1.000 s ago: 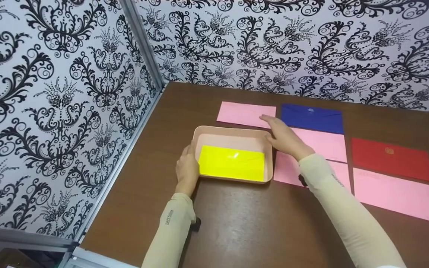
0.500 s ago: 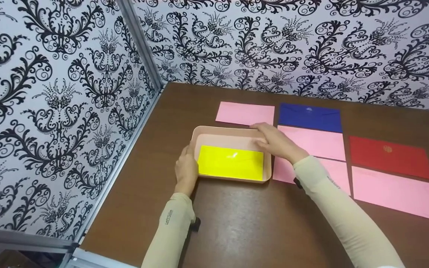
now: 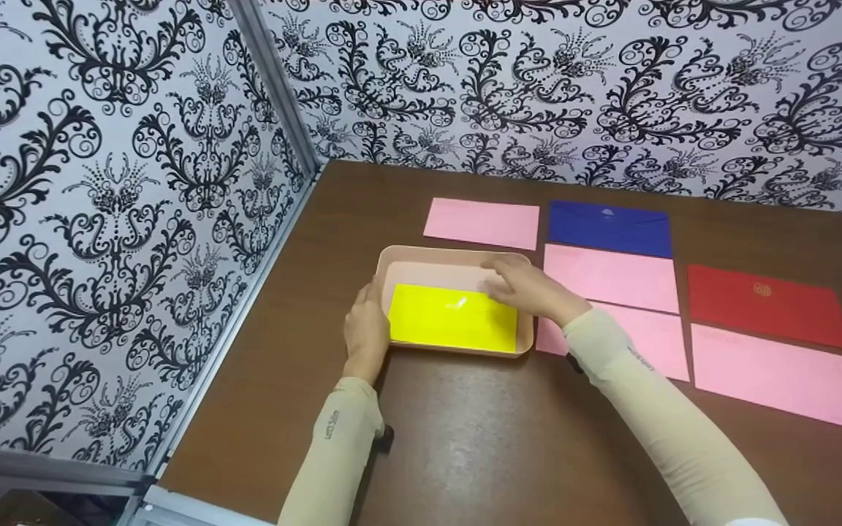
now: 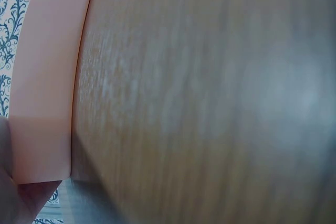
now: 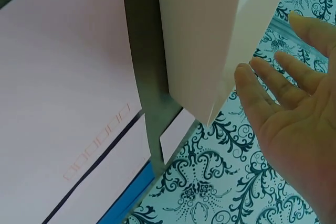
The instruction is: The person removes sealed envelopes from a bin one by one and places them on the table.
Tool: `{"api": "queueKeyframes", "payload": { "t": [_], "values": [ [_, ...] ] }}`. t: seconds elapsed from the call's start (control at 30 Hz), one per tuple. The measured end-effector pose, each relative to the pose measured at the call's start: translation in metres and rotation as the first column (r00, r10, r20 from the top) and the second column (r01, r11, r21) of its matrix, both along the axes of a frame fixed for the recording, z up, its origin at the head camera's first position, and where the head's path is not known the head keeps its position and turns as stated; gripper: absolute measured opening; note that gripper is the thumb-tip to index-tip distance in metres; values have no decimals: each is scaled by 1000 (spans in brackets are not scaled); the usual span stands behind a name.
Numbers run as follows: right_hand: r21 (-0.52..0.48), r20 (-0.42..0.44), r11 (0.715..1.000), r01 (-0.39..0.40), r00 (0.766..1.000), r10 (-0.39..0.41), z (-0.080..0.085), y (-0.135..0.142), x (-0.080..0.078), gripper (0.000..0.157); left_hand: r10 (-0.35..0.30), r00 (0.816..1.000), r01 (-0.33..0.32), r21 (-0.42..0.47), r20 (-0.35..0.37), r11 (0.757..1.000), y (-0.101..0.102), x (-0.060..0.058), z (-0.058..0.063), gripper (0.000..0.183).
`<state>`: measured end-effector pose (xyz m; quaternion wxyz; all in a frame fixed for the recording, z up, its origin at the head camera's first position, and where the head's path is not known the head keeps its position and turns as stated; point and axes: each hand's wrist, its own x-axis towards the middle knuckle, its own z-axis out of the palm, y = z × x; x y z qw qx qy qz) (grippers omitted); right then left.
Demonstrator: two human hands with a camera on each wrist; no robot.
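A pale peach tray point(image 3: 435, 256) sits on the brown table with a bright yellow envelope point(image 3: 450, 318) lying flat inside it. My left hand point(image 3: 367, 329) holds the tray's left side. In the left wrist view, part of the left hand point(image 4: 6, 187) shows at the end of the tray's wall point(image 4: 44, 93), overlapping the rim; most fingers are hidden. My right hand point(image 3: 527, 287) hovers over the tray's right part, above the envelope's upper right corner. The right wrist view shows this right hand point(image 5: 291, 87) with fingers apart and holding nothing, beside the tray point(image 5: 199, 35).
Beyond the tray lies a pink envelope point(image 3: 481, 223). To the right, a blue envelope point(image 3: 609, 228), two pink ones point(image 3: 611, 277) in front of it, a red envelope point(image 3: 768, 303) and another pink envelope point(image 3: 779, 376) lie flat. Patterned walls point(image 3: 538, 80) border the table.
My right hand has moved left and nearer, from beyond the tray's back right corner to over its inside. The left hand and the tray have stayed in place.
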<state>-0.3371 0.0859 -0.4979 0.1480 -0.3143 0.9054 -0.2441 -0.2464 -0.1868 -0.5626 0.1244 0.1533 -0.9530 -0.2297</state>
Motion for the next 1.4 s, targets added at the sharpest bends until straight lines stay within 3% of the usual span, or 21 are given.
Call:
{"api": "queueKeyframes", "payload": {
  "t": [0.5,0.67,1.27,1.4],
  "values": [
    [99,53,994,-34,998,28,-10,-9,4,58,-10,998,9,-25,-54,1000,0,-1,-1,51],
    [140,28,989,-47,999,44,-13,-10,6,60,-9,999,8,-23,-53,1000,0,-1,0,52],
    [122,-8,989,-82,997,83,-17,-13,9,52,2,1000,-2,-22,-19,1000,0,0,0,54],
    [95,11,993,-63,998,63,-17,-12,7,52,4,1000,-4,-12,-8,1000,0,0,0,54]
  ]
}}
